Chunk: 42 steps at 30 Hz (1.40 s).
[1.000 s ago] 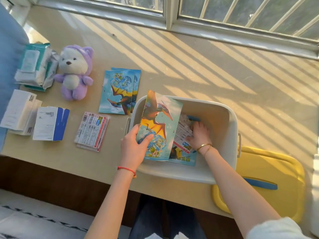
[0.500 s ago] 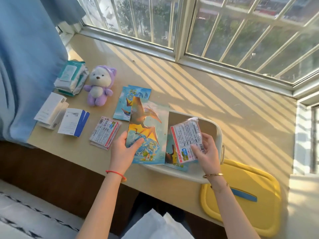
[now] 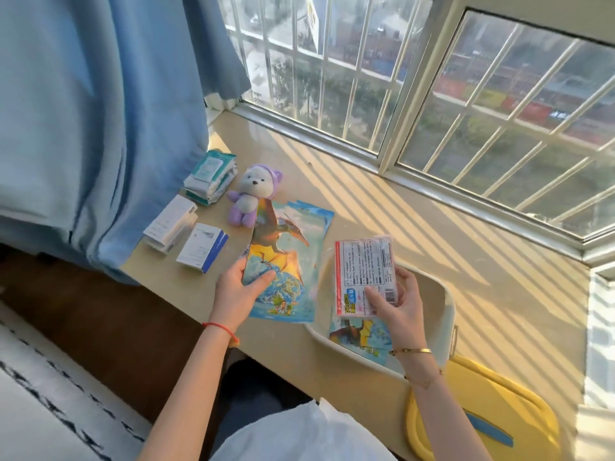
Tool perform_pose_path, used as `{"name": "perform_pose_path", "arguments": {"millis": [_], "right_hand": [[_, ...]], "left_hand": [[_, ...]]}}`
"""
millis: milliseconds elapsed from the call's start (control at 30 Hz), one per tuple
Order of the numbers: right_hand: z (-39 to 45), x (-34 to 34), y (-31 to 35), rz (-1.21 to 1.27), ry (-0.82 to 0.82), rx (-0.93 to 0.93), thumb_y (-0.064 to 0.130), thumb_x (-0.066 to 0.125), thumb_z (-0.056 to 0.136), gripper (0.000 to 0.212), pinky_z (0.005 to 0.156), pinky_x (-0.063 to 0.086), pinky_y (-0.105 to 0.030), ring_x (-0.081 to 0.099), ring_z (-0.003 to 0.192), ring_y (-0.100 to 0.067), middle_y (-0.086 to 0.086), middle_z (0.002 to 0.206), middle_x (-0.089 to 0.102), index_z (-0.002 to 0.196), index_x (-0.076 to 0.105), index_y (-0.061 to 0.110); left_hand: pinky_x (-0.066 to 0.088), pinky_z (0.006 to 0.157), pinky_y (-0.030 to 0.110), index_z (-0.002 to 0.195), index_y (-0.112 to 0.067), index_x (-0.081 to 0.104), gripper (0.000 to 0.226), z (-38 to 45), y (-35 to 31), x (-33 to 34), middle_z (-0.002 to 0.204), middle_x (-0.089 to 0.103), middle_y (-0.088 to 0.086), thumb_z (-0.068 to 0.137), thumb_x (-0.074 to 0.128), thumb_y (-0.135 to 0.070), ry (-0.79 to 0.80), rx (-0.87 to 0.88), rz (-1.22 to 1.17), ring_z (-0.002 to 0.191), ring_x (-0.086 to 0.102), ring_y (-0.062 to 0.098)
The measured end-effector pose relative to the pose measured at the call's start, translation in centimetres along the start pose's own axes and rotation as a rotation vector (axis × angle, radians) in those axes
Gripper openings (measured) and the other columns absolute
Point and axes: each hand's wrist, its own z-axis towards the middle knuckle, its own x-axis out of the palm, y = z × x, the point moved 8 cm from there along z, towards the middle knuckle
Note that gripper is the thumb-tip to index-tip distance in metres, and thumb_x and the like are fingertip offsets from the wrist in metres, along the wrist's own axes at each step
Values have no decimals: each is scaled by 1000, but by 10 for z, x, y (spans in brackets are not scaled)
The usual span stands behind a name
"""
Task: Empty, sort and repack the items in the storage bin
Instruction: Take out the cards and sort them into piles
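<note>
— Over the left half of the worktop (image 3: 432,247), which way did the dinosaur sheet (image 3: 283,261) lie from the hands?

— It stood just forward of the left hand (image 3: 238,291), whose thumb and fingers pinched its near lower corner. Its long axis ran away from the person, toward the plush bear (image 3: 249,194), and it hung above the matching sheets (image 3: 316,217) already laid flat beside the bear. So that pile lay straight ahead and slightly down, on the left hand's own side.

— And the right hand (image 3: 396,304)?

— It gripped a clear packet (image 3: 364,274) with a printed label, upright, above the storage bin (image 3: 446,314). The fingers curled round its lower edge. The bin sat just right of the sheet, with one more dinosaur sheet (image 3: 359,334) lying flat on its floor.

— Which hand was nearer the sorted rows?

— The left, clearly. The white boxes (image 3: 186,237) and the wipes packs (image 3: 209,176) sat further left, near the curtain (image 3: 100,128). I would judge the packet had the longer way to go, across the left arm or behind it.

— The lid?

— A yellow lid (image 3: 499,410) lay apart, to the right of the bin.
</note>
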Motion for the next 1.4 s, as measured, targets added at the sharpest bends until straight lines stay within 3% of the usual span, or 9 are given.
{"name": "perform_pose_path", "arguments": {"millis": [200, 500, 567, 667, 867, 1033, 1167, 1267, 1400], "right_hand": [[27, 69, -7, -7, -83, 21, 2, 71, 81, 51, 70, 60, -37, 71, 90, -26, -12, 107, 70, 123, 43, 10], [71, 156, -43, 4, -370, 107, 5, 70, 82, 49, 72, 58, -29, 69, 98, -18, -7, 113, 67, 122, 45, 18], [81, 165, -55, 33, -414, 138, 6, 70, 83, 51, 73, 59, -30, 69, 99, -18, -5, 114, 67, 124, 44, 19], [97, 176, -70, 35, -461, 154, 6, 69, 84, 52, 73, 58, -27, 68, 99, -17, -5, 114, 67, 127, 42, 17], [128, 184, -103, 24, -518, 178, 7, 69, 85, 52, 76, 59, -30, 70, 96, -15, -5, 112, 68, 127, 40, 16], [138, 192, -126, 6, -520, 191, 8, 69, 85, 49, 81, 58, -35, 69, 99, -15, -4, 114, 67, 122, 41, 21], [134, 206, -145, -12, -501, 216, 8, 70, 84, 50, 79, 58, -35, 68, 99, -15, -4, 114, 66, 123, 41, 19], [128, 221, -158, -61, -472, 235, 7, 71, 83, 47, 75, 58, -27, 68, 96, -10, -3, 113, 66, 118, 43, 22], [119, 250, -185, -122, -399, 294, 5, 70, 82, 46, 77, 58, -29, 68, 98, -8, -1, 113, 66, 110, 44, 33]], "left_hand": [[59, 72, 33, 98, -22, 63, 18, 73, 7, -46, 95, 72, -4, 83, 72, -23, 63, 0, 27, 89, 69, 11], [56, 81, 36, 97, -29, 60, 15, 223, 30, -43, 97, 70, -7, 87, 67, -21, 333, 2, 112, 95, 67, 14], [55, 80, 30, 100, -25, 59, 15, 251, 37, -28, 96, 68, -7, 89, 65, -16, 372, -9, 106, 95, 66, 15], [52, 65, 12, 109, -11, 57, 19, 284, 49, 0, 93, 65, -6, 91, 60, -8, 420, -56, 82, 86, 64, 8], [56, 83, 41, 100, -12, 59, 13, 335, 113, 57, 99, 69, 7, 89, 64, -16, 501, -139, 208, 94, 67, 23], [56, 81, 40, 105, -8, 56, 17, 346, 150, 81, 104, 68, 10, 91, 60, -18, 531, -170, 313, 94, 67, 25], [54, 74, 26, 119, -8, 53, 28, 350, 144, 70, 108, 65, 2, 92, 58, -16, 518, -63, 417, 94, 63, 17], [53, 89, 40, 130, -14, 50, 39, 347, 130, 42, 113, 67, 6, 92, 57, -14, 477, 80, 535, 98, 65, 22], [53, 76, 40, 124, -17, 56, 30, 321, 109, -12, 109, 65, 7, 93, 54, -17, 379, 306, 688, 96, 62, 26]]}}
